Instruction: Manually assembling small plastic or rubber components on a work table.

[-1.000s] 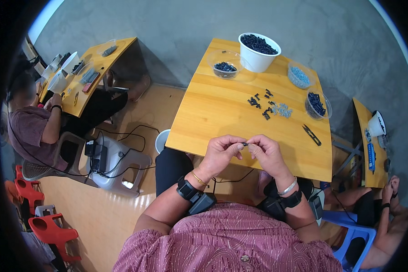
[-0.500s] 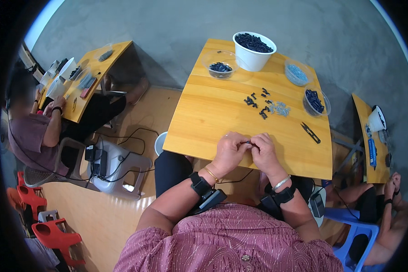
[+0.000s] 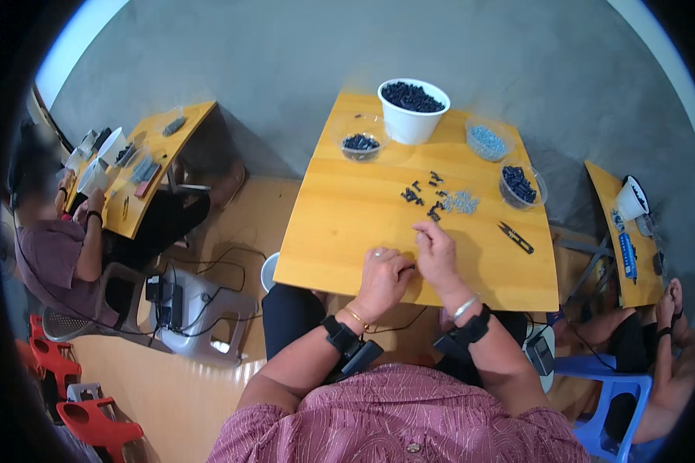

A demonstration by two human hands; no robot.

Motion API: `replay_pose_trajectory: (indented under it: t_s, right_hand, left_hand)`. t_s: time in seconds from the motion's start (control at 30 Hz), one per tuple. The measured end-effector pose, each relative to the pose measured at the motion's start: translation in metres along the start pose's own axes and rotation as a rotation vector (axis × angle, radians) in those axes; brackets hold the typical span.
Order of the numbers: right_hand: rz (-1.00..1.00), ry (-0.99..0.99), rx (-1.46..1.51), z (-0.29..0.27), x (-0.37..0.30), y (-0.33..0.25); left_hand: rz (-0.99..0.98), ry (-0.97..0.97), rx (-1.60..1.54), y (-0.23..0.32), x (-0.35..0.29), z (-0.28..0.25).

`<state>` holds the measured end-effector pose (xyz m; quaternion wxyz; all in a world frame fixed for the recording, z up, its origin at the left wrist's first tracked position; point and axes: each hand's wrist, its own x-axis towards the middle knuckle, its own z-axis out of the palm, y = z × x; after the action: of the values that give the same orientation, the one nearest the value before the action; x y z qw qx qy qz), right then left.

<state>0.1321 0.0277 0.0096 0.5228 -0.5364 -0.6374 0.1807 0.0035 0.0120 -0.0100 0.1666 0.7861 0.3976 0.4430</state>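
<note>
My left hand (image 3: 386,276) is over the table's near edge, its fingers closed on a small black plastic piece (image 3: 408,268) whose end pokes out. Just right of it and farther forward is my right hand (image 3: 438,256), apart from the left. Its fingers are curled together, and whatever they may hold is hidden. Ahead of its fingertips lie several loose black plastic pieces (image 3: 413,196) and a small heap of clear or silvery pieces (image 3: 461,202). Black thread snips (image 3: 516,237) rest on the wooden table (image 3: 332,239), right of my right hand.
A white tub (image 3: 413,123) heaped with black pieces stands at the table's back. Clear bowls hold black pieces (image 3: 361,144), pale blue pieces (image 3: 488,140) and longer black pieces (image 3: 520,185). People sit at side tables (image 3: 135,220) left and right. Cables cross a grey stool (image 3: 216,309).
My hands have separated. The right has moved forward toward the loose pieces; the left has drawn slightly back with the black piece. The whole view has shifted a little.
</note>
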Motion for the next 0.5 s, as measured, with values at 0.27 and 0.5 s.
replay_pose_trajectory:
  t_s: [0.27,0.5]
  right_hand:
    - [-0.187,-0.060,-0.227,0.018,0.002,0.016]
    - [-0.227,-0.072,-0.281,0.022,0.002,0.026]
  left_hand:
    - [0.025,0.037,0.014,0.000,-0.002,0.003]
    - [-0.030,0.003,0.013,-0.003,-0.004,0.008]
